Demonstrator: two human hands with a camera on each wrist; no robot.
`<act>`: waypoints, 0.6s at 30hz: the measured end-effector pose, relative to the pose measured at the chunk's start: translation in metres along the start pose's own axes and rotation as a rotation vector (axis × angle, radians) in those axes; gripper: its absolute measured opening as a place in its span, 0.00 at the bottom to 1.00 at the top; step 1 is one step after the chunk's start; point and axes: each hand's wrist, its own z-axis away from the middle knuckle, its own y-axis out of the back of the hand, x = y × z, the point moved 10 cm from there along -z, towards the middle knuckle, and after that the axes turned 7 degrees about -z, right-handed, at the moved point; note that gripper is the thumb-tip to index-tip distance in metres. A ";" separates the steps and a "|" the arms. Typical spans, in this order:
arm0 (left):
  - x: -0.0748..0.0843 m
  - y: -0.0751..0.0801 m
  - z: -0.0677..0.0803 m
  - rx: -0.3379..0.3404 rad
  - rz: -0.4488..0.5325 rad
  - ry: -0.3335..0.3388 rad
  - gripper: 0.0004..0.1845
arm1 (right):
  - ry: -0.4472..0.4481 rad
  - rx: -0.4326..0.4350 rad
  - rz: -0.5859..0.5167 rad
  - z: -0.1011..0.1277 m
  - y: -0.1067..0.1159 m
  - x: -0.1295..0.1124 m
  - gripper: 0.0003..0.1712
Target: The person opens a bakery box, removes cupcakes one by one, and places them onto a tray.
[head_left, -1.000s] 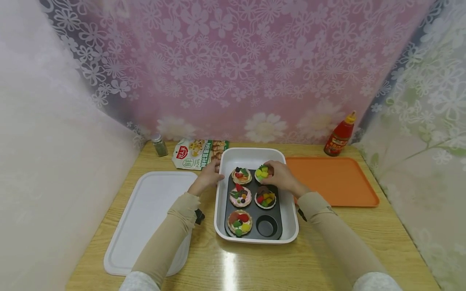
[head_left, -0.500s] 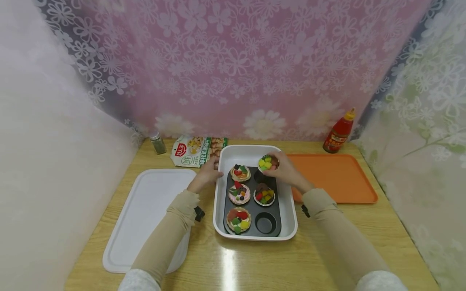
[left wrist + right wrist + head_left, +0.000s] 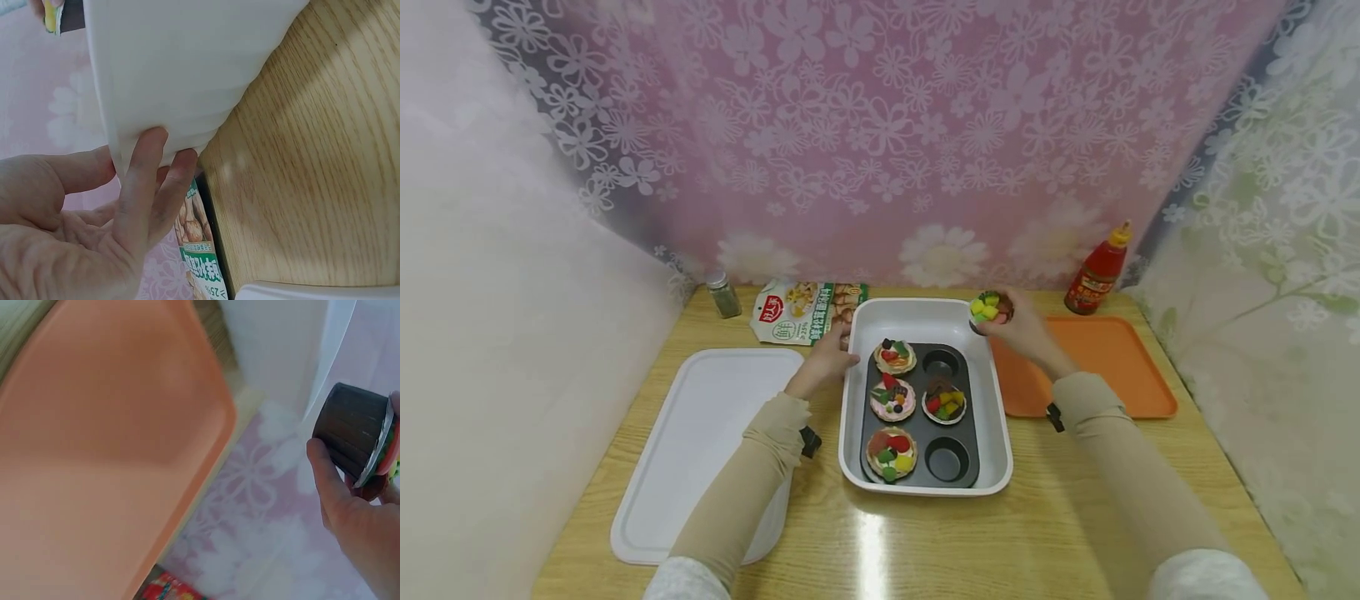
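In the head view my right hand (image 3: 1028, 332) holds a toy fruit cupcake (image 3: 988, 310) in a dark cup, raised at the back right corner of a white deep pan (image 3: 925, 491). The right wrist view shows a finger against the side of its ribbed dark cup (image 3: 351, 428). My left hand (image 3: 115, 219) grips the pan's left rim, thumb at the edge and fingers on the outer wall. Inside the pan lies a black muffin tin (image 3: 919, 430). Three fruit tarts fill its left column, and a chocolate fruit cupcake (image 3: 944, 406) sits in the middle right cup.
A white tray (image 3: 707, 450) lies to the left, an orange tray (image 3: 1097, 375) to the right. Along the back are a spice jar (image 3: 724, 296), a seasoning packet (image 3: 805, 312) and a red sauce bottle (image 3: 1096, 275). A curtain hangs behind the table.
My right hand has lifted the fruit cupcake out of the tin's back right cup and carried it right, to the pan's corner. The left hand stays on the rim.
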 end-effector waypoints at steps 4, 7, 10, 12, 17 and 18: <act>-0.002 0.001 0.000 -0.009 0.023 0.014 0.34 | -0.009 0.062 -0.027 -0.003 0.016 0.012 0.40; -0.002 0.002 0.001 -0.002 0.018 0.014 0.33 | -0.038 0.098 -0.001 -0.004 0.024 0.023 0.40; -0.002 0.003 0.002 0.009 0.003 0.007 0.33 | -0.081 0.122 0.045 -0.003 0.029 0.034 0.41; -0.002 0.003 0.002 0.011 0.001 0.006 0.33 | -0.103 0.131 0.079 -0.003 0.030 0.040 0.41; -0.004 0.001 0.000 0.005 0.012 0.000 0.32 | -0.145 0.131 0.111 -0.004 0.031 0.056 0.43; -0.004 0.000 0.000 0.006 0.012 -0.002 0.32 | -0.151 0.132 0.115 -0.005 0.031 0.059 0.43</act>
